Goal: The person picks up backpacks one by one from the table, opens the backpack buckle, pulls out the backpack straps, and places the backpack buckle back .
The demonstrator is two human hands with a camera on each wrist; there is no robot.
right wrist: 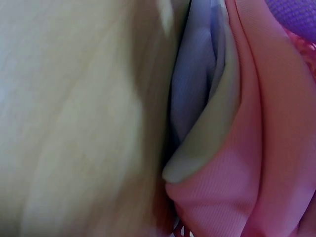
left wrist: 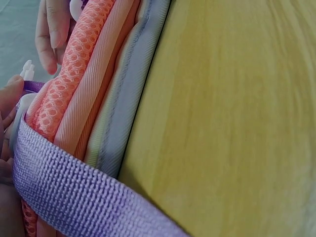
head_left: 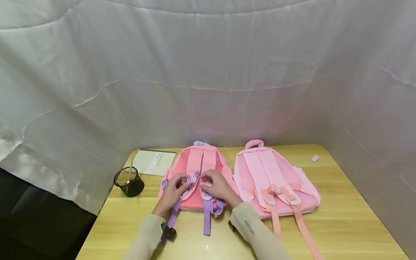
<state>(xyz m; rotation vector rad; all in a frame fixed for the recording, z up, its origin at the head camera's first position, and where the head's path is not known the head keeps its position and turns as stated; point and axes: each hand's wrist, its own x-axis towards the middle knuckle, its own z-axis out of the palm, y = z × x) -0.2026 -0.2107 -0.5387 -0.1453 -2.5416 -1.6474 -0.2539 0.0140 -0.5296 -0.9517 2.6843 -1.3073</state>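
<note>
A coral-pink child's backpack [head_left: 194, 159] lies on the table with its shoulder straps up. Between thumb and fingers, my left hand [head_left: 174, 191] pinches a white buckle [head_left: 191, 179] on a purple strap; its prongs [left wrist: 28, 70] show in the left wrist view. My right hand [head_left: 218, 186] is over the backpack's right shoulder strap, thumb and fingers bent and apart, with nothing visible between them. Its fingers [left wrist: 53, 29] hang loosely beside the mesh edge in the left wrist view. Purple webbing [left wrist: 84, 192] crosses below the left hand. The right wrist view shows the backpack's side fabric [right wrist: 217, 197].
A light-pink backpack [head_left: 283, 169] with peach straps lies close on the right. Left of the coral one are a black mesh pen cup [head_left: 134, 187], tipped over with a stick in it, and a notebook [head_left: 152, 162]. A small pink block [head_left: 315, 158] sits far right.
</note>
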